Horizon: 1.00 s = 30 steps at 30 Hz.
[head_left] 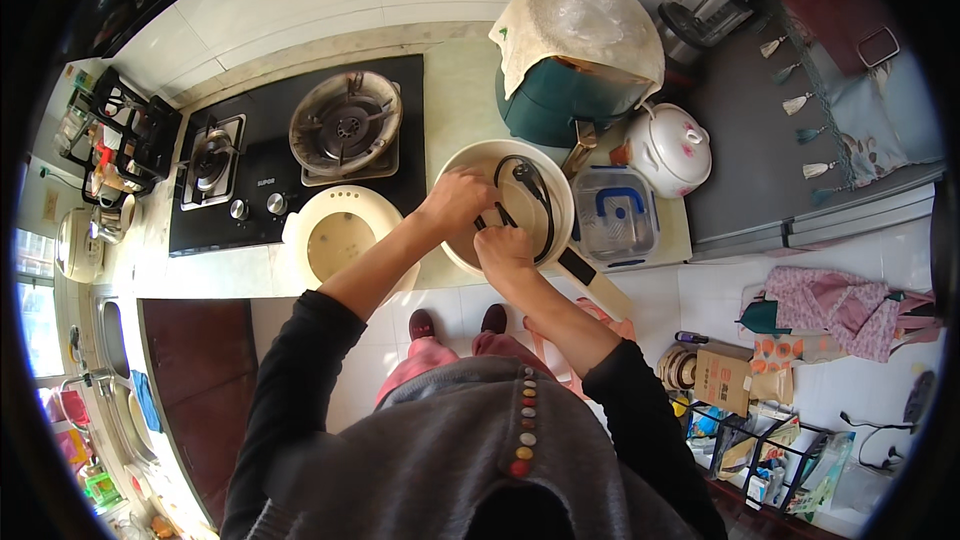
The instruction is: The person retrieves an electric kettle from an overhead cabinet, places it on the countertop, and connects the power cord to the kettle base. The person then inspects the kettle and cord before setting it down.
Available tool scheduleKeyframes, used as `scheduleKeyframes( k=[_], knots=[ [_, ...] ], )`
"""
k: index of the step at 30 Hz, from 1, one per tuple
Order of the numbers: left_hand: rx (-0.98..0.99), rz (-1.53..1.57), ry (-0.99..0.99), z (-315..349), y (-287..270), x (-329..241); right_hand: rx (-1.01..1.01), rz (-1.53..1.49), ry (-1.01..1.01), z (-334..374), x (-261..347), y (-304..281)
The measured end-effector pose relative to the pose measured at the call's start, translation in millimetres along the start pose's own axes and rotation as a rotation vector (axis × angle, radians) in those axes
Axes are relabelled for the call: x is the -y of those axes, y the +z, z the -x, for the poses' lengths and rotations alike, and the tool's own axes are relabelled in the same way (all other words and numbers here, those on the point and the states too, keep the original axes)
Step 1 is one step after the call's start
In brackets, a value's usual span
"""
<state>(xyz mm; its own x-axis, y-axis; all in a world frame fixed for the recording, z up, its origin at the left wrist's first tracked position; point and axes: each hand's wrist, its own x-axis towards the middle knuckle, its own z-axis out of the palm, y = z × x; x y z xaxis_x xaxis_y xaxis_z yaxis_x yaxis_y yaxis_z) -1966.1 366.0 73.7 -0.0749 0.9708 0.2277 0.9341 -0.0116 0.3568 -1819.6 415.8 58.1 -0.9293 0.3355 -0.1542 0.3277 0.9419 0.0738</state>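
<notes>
A cream electric pot [565, 202] stands near the counter's front edge, its handle [605, 290] pointing toward the lower right. A black power cord [549, 202] is looped inside it, with the plug [522, 172] resting among the loops. My left hand [462, 202] reaches over the pot's left side, its fingers closed on the cord. Just below and to the right, my right hand [503, 250] is closed round the same cord. The fingers partly hide the held stretch. A cream round lid [392, 212] with a see-through middle lies left of the pot.
Behind the lid sits a black gas stove [255, 180] with two burners. A green cloth-covered appliance [540, 105], a flowered white lidded pot [675, 148] and a clear blue-edged container [615, 215] crowd the pot's far and right sides. Shelves with boxes [722, 380] stand lower right.
</notes>
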Motion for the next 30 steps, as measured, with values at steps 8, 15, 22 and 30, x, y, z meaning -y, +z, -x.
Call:
scheduleKeyframes(
  k=[8,15,22,30],
  knots=[
    [0.108,-0.007,-0.066,-18.9,-3.5,-3.0,-0.011,-0.063,-0.008,5.0,-11.4,0.2],
    [0.177,0.067,-0.188,-30.7,-20.5,4.0,-0.162,-0.144,0.060,34.0,-26.2,-18.6],
    [0.075,0.175,-0.194,-35.5,-37.1,9.8,-0.341,-0.308,0.079,54.3,-49.7,-45.1],
    [-0.077,0.489,-0.206,-37.1,-57.0,17.0,-0.705,-0.503,-0.106,50.8,-83.6,-75.7]
  ],
)
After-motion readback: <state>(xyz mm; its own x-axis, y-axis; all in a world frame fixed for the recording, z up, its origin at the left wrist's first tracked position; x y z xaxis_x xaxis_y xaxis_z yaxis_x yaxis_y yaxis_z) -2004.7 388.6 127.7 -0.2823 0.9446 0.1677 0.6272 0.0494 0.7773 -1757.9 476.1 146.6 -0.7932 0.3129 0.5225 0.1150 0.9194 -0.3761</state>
